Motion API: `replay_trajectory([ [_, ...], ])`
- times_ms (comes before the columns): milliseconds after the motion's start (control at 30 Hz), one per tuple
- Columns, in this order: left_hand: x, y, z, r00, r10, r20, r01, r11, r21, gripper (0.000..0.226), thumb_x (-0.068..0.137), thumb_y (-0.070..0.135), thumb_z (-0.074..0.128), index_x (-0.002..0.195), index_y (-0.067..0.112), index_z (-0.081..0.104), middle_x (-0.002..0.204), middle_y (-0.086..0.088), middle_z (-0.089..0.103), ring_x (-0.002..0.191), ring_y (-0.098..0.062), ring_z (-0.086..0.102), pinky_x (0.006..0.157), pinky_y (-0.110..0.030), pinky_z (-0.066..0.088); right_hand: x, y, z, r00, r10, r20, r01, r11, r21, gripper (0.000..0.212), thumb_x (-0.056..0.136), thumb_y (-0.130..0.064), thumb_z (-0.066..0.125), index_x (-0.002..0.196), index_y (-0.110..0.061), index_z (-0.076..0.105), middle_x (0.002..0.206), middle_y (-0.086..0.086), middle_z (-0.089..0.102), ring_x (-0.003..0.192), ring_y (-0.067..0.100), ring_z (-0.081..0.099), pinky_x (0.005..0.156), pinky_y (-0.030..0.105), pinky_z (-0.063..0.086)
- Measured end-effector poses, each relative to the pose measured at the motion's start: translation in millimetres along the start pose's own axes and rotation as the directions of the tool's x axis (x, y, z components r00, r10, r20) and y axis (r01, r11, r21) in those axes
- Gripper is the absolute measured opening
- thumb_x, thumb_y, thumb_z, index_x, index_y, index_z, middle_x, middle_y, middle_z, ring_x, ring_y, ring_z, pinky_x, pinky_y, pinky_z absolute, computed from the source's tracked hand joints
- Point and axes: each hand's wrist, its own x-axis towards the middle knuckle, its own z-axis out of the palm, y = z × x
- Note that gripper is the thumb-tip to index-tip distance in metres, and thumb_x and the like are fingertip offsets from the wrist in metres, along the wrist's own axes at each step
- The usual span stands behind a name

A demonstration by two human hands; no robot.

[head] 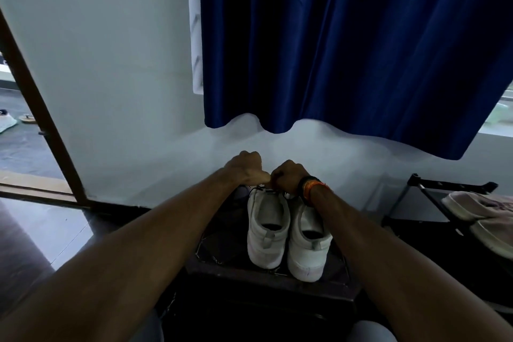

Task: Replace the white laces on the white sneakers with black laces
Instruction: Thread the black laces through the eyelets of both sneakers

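While both fists, left hand and right hand, pinch the thin, limp black lace at the toe of the left white leather sneaker on the dark stool's far edge, it looks light, best gripped at its stiff tips.

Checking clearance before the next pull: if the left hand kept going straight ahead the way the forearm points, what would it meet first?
Probably the pale wall under the blue curtain. The left hand sits above the left sneaker's toe end, nothing visible between; depth is unclear.
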Motion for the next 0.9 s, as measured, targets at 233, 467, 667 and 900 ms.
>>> replay_trajectory([
  [233, -7, 7, 2, 0.994, -0.057, 0.098, 0.061, 0.997, -0.036, 0.026, 0.077, 0.026, 0.071, 0.081, 0.006, 0.056, 0.074, -0.01, 0.064, 0.063, -0.023, 0.067, 0.066, -0.03, 0.058, -3, 3, 5, 0.999, -0.019, -0.032, 0.017, 0.998, -0.063, 0.022, 0.086, -0.014, 0.071, 0.106, -0.008, 0.077, 0.106, 0.015, 0.072, 0.092, 0.028, 0.067, 0.08, 0.032, 0.056],
  [467, -11, 6, 16, 0.992, -0.117, 0.045, 0.123, 0.975, -0.183, 0.024, 0.08, 0.014, 0.072, 0.094, -0.002, 0.062, 0.087, -0.016, 0.067, 0.065, -0.028, 0.071, 0.058, -0.035, 0.063, -4, 2, 5, 0.997, -0.062, -0.053, 0.058, 0.996, -0.068, 0.022, 0.086, -0.012, 0.07, 0.106, -0.013, 0.079, 0.113, 0.01, 0.072, 0.103, 0.027, 0.065, 0.088, 0.032, 0.056],
  [667, -12, -16, 19, 0.976, -0.209, 0.056, 0.208, 0.832, -0.514, 0.013, 0.073, 0.003, 0.077, 0.083, -0.001, 0.071, 0.081, -0.014, 0.069, 0.073, -0.027, 0.07, 0.061, -0.032, 0.061, -9, 6, 7, 0.991, -0.065, -0.117, 0.067, 0.998, 0.008, 0.017, 0.074, -0.011, 0.084, 0.085, -0.023, 0.08, 0.104, 0.003, 0.074, 0.093, 0.023, 0.067, 0.083, 0.034, 0.059],
  [900, -17, -33, 25, 0.959, -0.233, 0.164, 0.267, 0.538, -0.799, 0.018, 0.07, -0.011, 0.079, 0.081, 0.001, 0.071, 0.085, -0.012, 0.071, 0.081, -0.022, 0.069, 0.063, -0.03, 0.057, -16, -1, 11, 0.982, -0.005, -0.19, 0.021, 0.996, 0.083, 0.026, 0.066, -0.014, 0.084, 0.074, -0.029, 0.065, 0.097, 0.001, 0.068, 0.08, 0.019, 0.063, 0.06, 0.022, 0.048],
])
